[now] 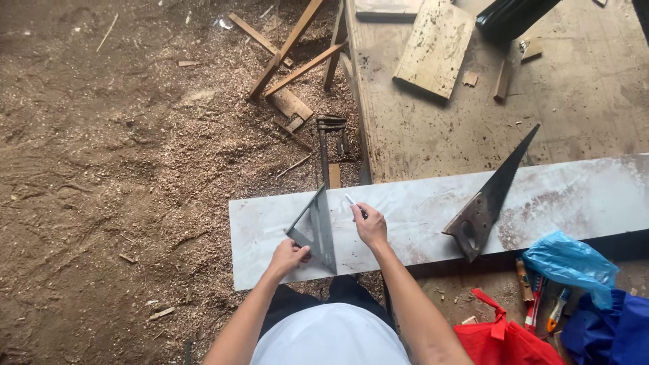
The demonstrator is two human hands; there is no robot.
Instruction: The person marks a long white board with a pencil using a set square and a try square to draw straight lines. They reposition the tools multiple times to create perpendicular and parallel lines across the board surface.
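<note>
— What do we see at the bench?

— Our left hand (287, 257) grips a grey triangular square (316, 230) lying flat on the pale board (419, 209). Our right hand (370, 226) pinches a white marker (354, 204), tip on the board just beside the square.

— And nearby?

— A handsaw (490, 196) rests on the board, well apart; sawdust (122, 149) covers the floor.

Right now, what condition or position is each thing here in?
Left hand: gripping the triangular square.
Triangular square: flat on the board, one edge running across it.
Right hand: holding a white marker.
White marker: tip down near the square's edge.
Pale board: lying flat across the workbench, left end overhanging the floor.
Hand saw: resting idle on the board.
Blue plastic bag: crumpled beside red cloth.
</note>
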